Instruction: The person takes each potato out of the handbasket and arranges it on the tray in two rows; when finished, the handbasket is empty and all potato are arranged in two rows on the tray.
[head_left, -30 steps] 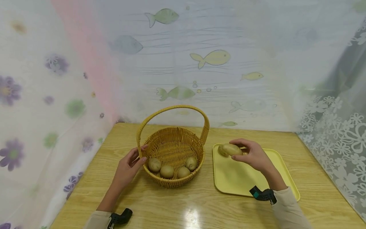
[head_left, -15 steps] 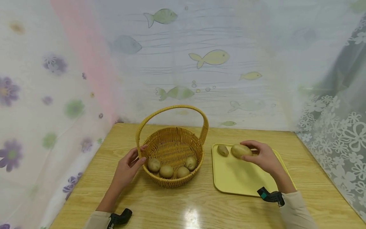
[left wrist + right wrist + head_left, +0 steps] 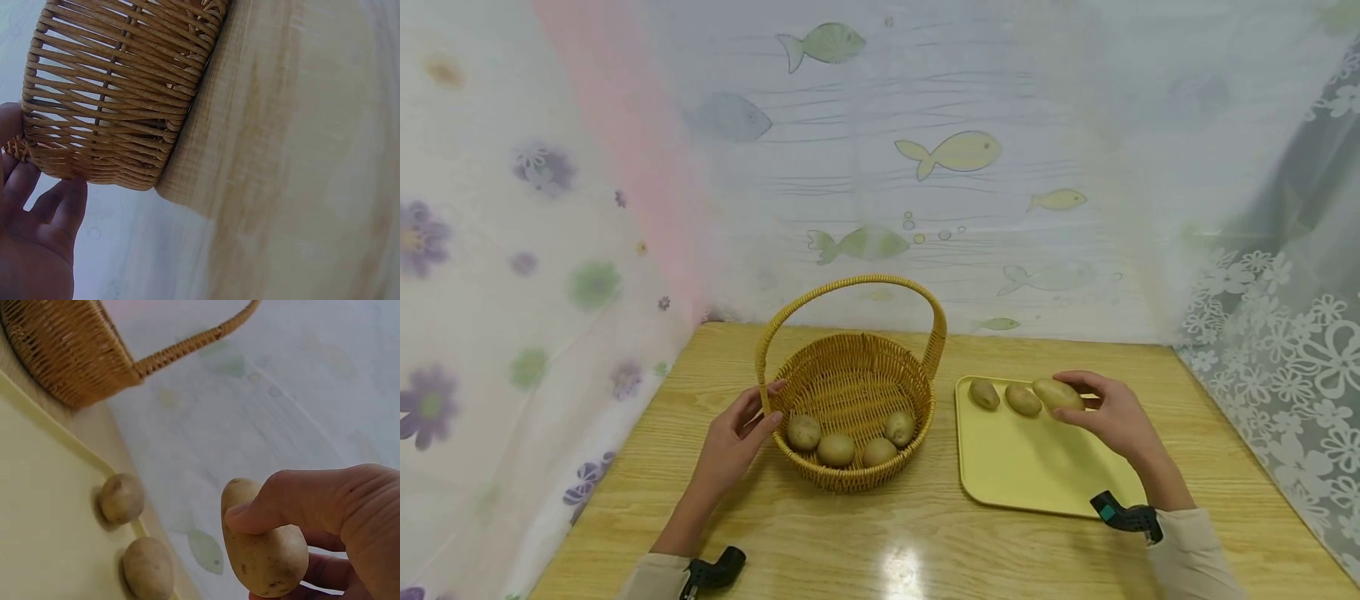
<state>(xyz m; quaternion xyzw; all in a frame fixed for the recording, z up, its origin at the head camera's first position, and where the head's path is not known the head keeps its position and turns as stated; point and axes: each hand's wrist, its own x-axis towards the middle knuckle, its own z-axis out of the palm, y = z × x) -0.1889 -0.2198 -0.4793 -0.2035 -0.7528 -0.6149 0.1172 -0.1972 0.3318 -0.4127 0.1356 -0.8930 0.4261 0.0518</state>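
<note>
My left hand [image 3: 739,435] grips the left side of a round wicker basket [image 3: 850,478] at its rim, by the foot of the tall handle. In the left wrist view the fingers [image 3: 70,206] press against the woven wall [image 3: 106,100]. Several potatoes [image 3: 836,450] lie along the basket's near side. My right hand [image 3: 1116,415] pinches a potato [image 3: 1057,394] between thumb and fingers, over the far part of a yellow tray [image 3: 1030,467]. Two more potatoes, one at the corner [image 3: 984,394] and one beside it [image 3: 1022,399], rest on the tray's far left.
Basket and tray stand side by side on a wood-grain table [image 3: 880,533], with a strip of tabletop between them. A fish-printed curtain [image 3: 850,167] hangs behind the table's far edge. More patterned curtains, flowered [image 3: 527,333] and lacy [image 3: 1292,400], close off the sides.
My right hand has moved to the right over the tray with the potato, and a second potato on the tray has come into sight from behind it. The left hand stays on the basket.
</note>
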